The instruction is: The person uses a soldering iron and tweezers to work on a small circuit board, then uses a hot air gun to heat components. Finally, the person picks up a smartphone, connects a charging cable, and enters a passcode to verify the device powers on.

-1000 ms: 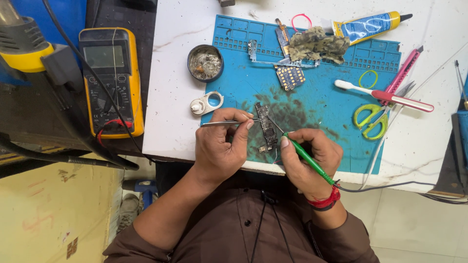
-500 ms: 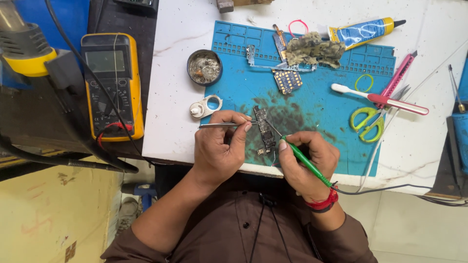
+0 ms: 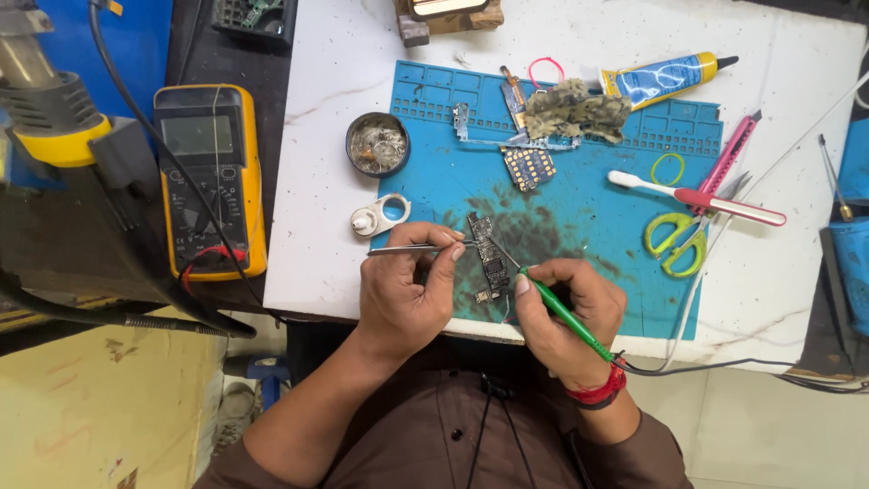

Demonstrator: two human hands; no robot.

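Observation:
A narrow dark circuit board (image 3: pixel 489 257) lies on the stained blue work mat (image 3: pixel 588 195) near the table's front edge. My left hand (image 3: pixel 403 294) pinches metal tweezers (image 3: pixel 412 249), whose tips reach the board's upper left side. My right hand (image 3: pixel 566 312) grips a green-handled soldering iron (image 3: pixel 561 312); its thin tip rests on the board's middle. A cable runs from the iron past my wrist with a red band.
On the mat: a small perforated board (image 3: pixel 529 166), metal frame pieces, a frayed wad, a glue tube (image 3: pixel 661 77), toothbrush (image 3: pixel 697 195), green scissors (image 3: pixel 674 240). A round tin (image 3: pixel 377 145) and white ring stand left. A yellow multimeter (image 3: pixel 210 181) and a hot-air tool lie further left.
Both hands stay on the board with the tweezers and iron; only the camera view has drifted slightly.

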